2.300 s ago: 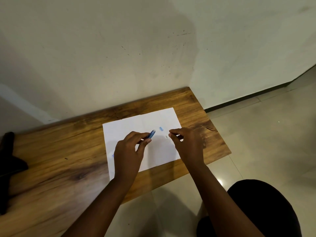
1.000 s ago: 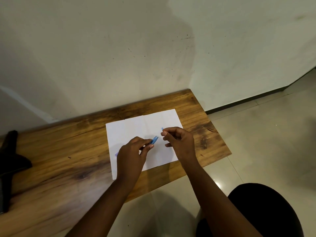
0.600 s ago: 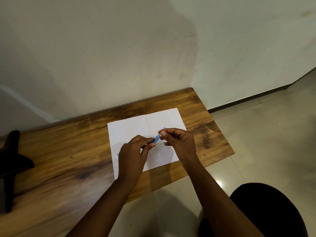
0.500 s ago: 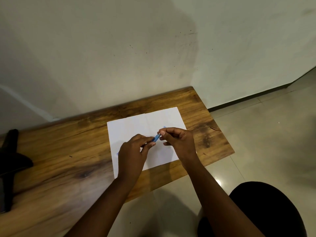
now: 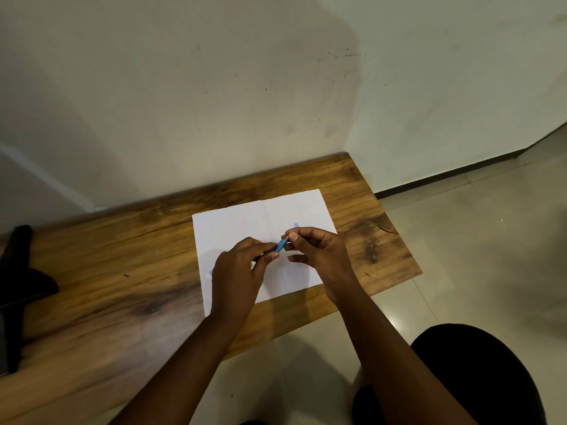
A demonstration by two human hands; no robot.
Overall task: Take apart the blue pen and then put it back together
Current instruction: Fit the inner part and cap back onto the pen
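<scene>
My left hand [image 5: 237,271] grips the blue pen barrel [image 5: 279,246] over the white sheet of paper [image 5: 245,223]; only the barrel's short front end shows past my fingers. My right hand [image 5: 320,253] pinches a small part at the barrel's tip [image 5: 286,239], thumb and forefinger touching it. A small blue pen piece [image 5: 296,225] lies on the paper just beyond my right fingers. Another bit of blue [image 5: 210,273] peeks out on the paper left of my left hand.
The paper lies on a wooden table [image 5: 122,271] pushed against a pale wall. A black object [image 5: 18,286] rests at the table's left end. The table's right edge drops to a tiled floor [image 5: 475,256]. My dark-clothed knee [image 5: 475,378] shows at bottom right.
My right hand moved left from the paper to the barrel's tip and now pinches there. My left hand has kept its hold on the barrel.
</scene>
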